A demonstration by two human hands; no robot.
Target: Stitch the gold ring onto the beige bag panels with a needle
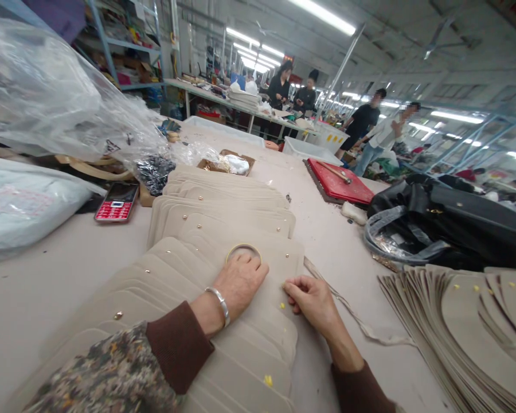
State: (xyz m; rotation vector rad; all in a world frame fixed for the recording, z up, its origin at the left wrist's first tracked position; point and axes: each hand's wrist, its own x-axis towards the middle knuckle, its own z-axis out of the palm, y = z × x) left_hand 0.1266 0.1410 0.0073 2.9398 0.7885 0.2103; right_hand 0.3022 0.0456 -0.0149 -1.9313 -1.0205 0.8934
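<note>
Resting palm-down over the panel stack (184, 275), the left hand (239, 281) has its fingers lightly bent and set side by side, its tips at the near side of a yellow-rimmed ring (243, 246); whether it grips the ring cannot be told. A silver bracelet (221, 304) circles this wrist. At the right margin of the panel stack, the right hand (309, 295) is drawn into a pinch, thumb against forefinger; whether anything lies between the tips is too small to discern. The stack consists of overlapping beige panels fanned across the tabletop (327, 241), several bearing gold studs (118, 315), with a yellow mark (268, 380) near its lower end. Right of the stack lie a narrow strip (384, 339) and, farther out, a fan of similar pieces (456, 332) with yellow marks, behind which sits a black bag (456, 218). Beyond the stack to the right, a hammer (333, 172) lies on a red board (337, 179). Left of the stack are a red-keyed phone (114, 212) and a white package (30, 201). Well beyond the stack, 4 people (279, 89) are visible.
</note>
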